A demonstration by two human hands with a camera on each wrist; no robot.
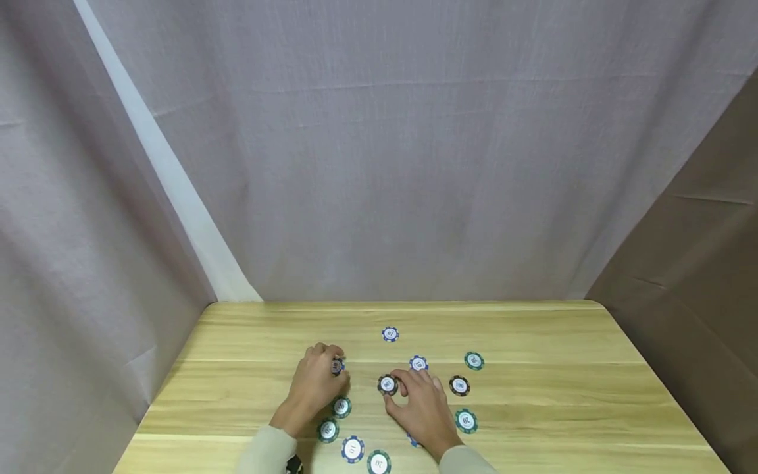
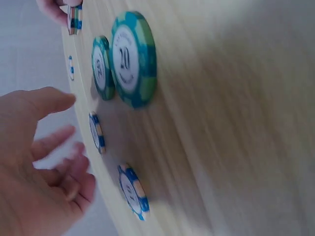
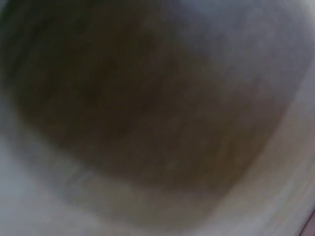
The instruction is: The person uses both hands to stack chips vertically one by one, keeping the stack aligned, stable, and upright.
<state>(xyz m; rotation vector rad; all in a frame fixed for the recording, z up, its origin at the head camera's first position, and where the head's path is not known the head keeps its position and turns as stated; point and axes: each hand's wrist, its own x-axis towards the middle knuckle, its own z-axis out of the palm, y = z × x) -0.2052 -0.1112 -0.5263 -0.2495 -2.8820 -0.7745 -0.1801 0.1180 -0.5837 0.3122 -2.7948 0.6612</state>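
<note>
My left hand [image 1: 316, 382] hovers at a blue poker chip [image 1: 337, 366] on the left of the table, with thumb and fingers spread apart. In the left wrist view the left hand [image 2: 47, 167] looks relaxed and holds nothing, beside blue chips [image 2: 97, 132] lying flat. My right hand [image 1: 423, 405] pinches a short stack of chips topped by a black one [image 1: 387, 384] between thumb and index finger. That stack [image 2: 75, 19] shows several coloured layers in the left wrist view. The right wrist view is dark and blurred, so the grip is hidden there.
Green chips [image 1: 328, 430] lie near my left forearm. Blue [image 1: 353, 449] and green [image 1: 379, 462] chips lie at the front. Another blue chip [image 1: 390, 334] is at the back; a black chip [image 1: 459, 386] and green chips [image 1: 466, 421] lie right. A grey curtain [image 1: 403, 164] hangs behind the table.
</note>
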